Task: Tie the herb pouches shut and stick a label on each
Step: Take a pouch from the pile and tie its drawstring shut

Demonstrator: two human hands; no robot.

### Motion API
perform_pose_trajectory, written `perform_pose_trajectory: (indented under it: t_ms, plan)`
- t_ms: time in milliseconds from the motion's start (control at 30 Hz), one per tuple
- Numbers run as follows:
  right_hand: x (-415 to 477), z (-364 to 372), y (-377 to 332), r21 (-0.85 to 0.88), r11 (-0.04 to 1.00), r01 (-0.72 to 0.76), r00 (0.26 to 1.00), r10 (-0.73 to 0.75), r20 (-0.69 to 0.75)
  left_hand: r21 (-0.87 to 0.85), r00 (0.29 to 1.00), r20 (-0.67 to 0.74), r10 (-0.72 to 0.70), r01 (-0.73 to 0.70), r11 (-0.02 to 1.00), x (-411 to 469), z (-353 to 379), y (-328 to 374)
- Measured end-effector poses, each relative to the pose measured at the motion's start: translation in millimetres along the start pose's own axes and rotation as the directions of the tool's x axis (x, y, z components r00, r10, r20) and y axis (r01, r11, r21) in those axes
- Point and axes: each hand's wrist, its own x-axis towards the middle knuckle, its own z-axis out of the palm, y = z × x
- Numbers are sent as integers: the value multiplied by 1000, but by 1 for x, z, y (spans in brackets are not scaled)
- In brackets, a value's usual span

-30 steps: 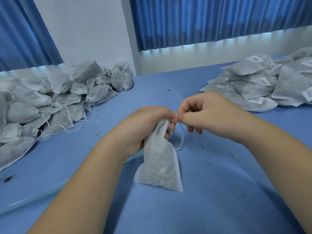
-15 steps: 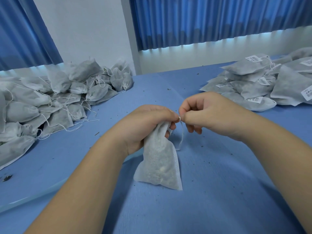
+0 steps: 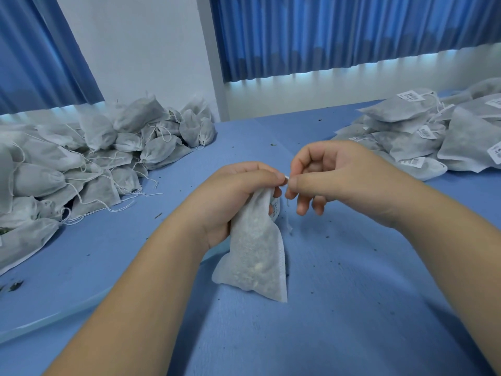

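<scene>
while the left hand [image 3: 235,196] clutches the pouch [image 3: 257,256] neck, the right hand [image 3: 333,175] beside it pinches the string [image 3: 286,178].

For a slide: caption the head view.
Left hand grips a herb pouch by its neck while the right hand pinches its drawstring, between an unlabelled pile and a labelled pile.

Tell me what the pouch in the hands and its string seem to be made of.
The pouch: probably thin non-woven fabric, matte white; semi-transparent, with dark specks of filling showing through. The string: seems thin white cotton cord, matte; too fine to be sure.
</scene>
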Motion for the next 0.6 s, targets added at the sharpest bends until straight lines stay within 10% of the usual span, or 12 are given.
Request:
perform_pose_trajectory:
  t_ms: [600]
  plan:
    - [3, 11, -1, -44, 999, -26, 978, 16, -209, 162, 992, -117, 49, -29, 986, 0, 2, -2]
